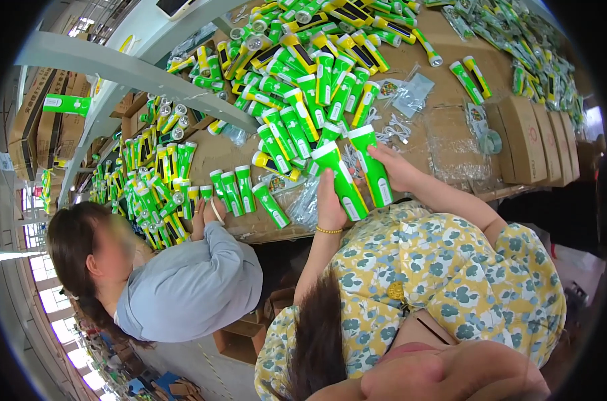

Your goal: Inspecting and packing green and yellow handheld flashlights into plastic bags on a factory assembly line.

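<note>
Two green torches in hand over a crowded bench

Left hand (330, 208) grips one green torch (344, 184), right hand (398, 167) clasps a second torch (372, 167) touching it; beyond this pair sprawls a torch heap (296, 73), four brown cartons (534, 137) right, a co-worker's grey sleeve (213, 267) left.

One hand (443, 374), perhaps curled, low

Bright even light, strong fisheye bending

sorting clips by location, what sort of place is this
Probably a small factory packing or assembly bench: heaps of green and yellow flashlights cover the worktable, flat cardboard boxes are stacked at its edge, and clear plastic bags lie among them.
</note>
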The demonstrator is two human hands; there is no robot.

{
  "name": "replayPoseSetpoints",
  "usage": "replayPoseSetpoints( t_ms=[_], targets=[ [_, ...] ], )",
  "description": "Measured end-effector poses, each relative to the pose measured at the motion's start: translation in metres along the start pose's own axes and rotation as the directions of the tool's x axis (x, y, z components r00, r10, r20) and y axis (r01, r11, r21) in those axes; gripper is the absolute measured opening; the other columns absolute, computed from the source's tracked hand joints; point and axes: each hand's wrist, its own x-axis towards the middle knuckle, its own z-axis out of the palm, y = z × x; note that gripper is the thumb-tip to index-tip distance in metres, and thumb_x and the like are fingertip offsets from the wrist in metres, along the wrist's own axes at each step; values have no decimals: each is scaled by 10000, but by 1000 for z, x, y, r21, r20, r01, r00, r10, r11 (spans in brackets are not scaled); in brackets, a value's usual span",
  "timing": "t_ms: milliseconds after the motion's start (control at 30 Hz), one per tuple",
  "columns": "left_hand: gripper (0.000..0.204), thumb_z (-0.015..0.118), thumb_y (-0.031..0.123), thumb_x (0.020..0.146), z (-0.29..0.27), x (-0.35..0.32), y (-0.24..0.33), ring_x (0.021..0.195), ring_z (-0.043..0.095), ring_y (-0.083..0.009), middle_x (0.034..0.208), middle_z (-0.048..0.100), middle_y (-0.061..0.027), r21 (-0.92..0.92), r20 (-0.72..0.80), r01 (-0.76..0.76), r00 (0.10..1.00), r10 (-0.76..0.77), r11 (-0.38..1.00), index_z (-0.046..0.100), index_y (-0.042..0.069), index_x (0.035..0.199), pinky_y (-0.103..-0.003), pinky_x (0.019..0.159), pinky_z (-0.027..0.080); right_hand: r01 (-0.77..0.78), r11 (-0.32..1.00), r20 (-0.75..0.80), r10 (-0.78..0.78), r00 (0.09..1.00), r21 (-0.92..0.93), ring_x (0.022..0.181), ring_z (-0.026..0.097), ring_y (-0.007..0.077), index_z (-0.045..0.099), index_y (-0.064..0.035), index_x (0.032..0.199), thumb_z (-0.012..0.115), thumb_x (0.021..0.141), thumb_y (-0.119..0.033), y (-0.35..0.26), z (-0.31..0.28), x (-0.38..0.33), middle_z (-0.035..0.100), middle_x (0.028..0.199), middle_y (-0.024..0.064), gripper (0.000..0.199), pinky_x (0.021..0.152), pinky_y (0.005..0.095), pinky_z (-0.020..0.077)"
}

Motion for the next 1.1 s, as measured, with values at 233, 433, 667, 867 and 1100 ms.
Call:
replayPoseSetpoints(
  t_ms=[233, 433, 667, 867, 1100],
  targets=[
    [396, 366, 385, 973, 0, 9, -11, 798, 605, -205, 975, 612, -101, -43, -2, 61, 998, -61, 997, 472, 64, 1178, -340, 688, 512, -2, 1000, -44, 2, 999, 12, 798, 591, 172, 443, -86, 1188, 518, 935, -281, -5, 6, -2, 554, 923, 61, 327, 655, 314, 509],
    [404, 349, 389, 978, 9, 13, -13, 830, 588, -203, 983, 601, -96, -90, 28, 77, 997, -74, 993, 468, 60, 1181, -348, 731, 499, 15, 1000, -68, -14, 998, 14, 823, 594, 172, 444, -80, 1184, 526, 932, -284, -8, 7, -4, 555, 946, 62, 335, 669, 312, 510],
    [410, 337, 369, 985, 16, 3, -9, 880, 592, -220, 1060, 580, -139, -234, 32, 88, 996, -83, 968, 440, 29, 1190, -344, 777, 492, 32, 993, -60, -39, 997, -112, 768, 588, 130, 469, -67, 1147, 502, 939, -340, -9, 7, -12, 586, 892, 54, 344, 626, 284, 500],
    [448, 351, 463, 961, 3, -1, -16, 780, 575, -176, 972, 590, -63, -141, 25, 109, 994, -106, 984, 489, 80, 1149, -329, 672, 500, 89, 970, -84, -110, 990, -228, 708, 571, 116, 487, -54, 1139, 489, 940, -371, 5, -3, -9, 583, 884, 45, 374, 614, 276, 494],
    [462, 360, 479, 954, 11, -9, -17, 719, 547, -159, 889, 584, -36, -253, 55, 103, 994, -92, 962, 498, 89, 1160, -307, 615, 474, 40, 984, -87, -56, 995, -173, 845, 558, 132, 456, -75, 1235, 473, 950, -330, 3, 4, -20, 563, 970, 61, 383, 663, 304, 498]
  ],
)
